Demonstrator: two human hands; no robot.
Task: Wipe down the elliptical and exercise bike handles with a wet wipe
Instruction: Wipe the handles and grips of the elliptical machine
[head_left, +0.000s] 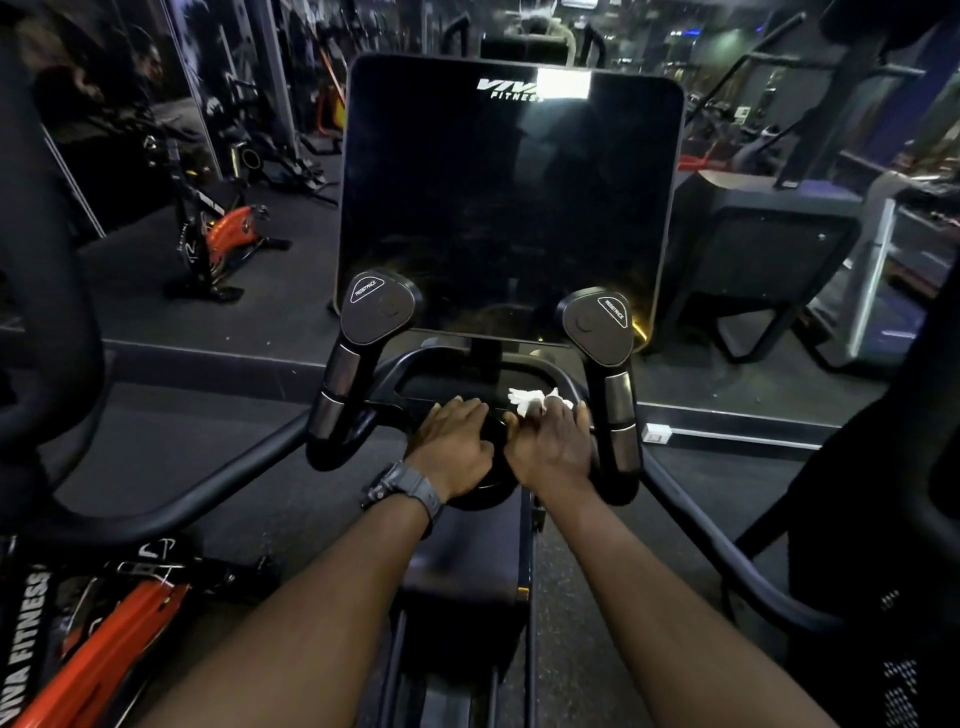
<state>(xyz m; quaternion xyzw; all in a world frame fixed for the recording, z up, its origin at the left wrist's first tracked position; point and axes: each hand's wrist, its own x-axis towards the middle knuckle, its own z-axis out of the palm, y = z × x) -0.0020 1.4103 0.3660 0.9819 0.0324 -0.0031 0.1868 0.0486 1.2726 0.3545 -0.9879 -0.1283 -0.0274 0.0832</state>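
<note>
Two hands meet at the elliptical's centre bar (415, 402): right hand (553, 441) pinches the wet wipe (530, 399) at its fingertips, left hand (454, 441) rests flat alongside (fingers relaxed); firm, overlapping strokes should cover both upright handles (621, 410)

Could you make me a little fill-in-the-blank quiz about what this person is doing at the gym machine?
1. The white wipe is held by the ____ hand.
2. The left hand wears a grey ____ on its wrist.
3. The screen reads VIVA ____.
4. The bike standing far left is black and ____.

Missing words: right; watch; FITNESS; orange
</note>
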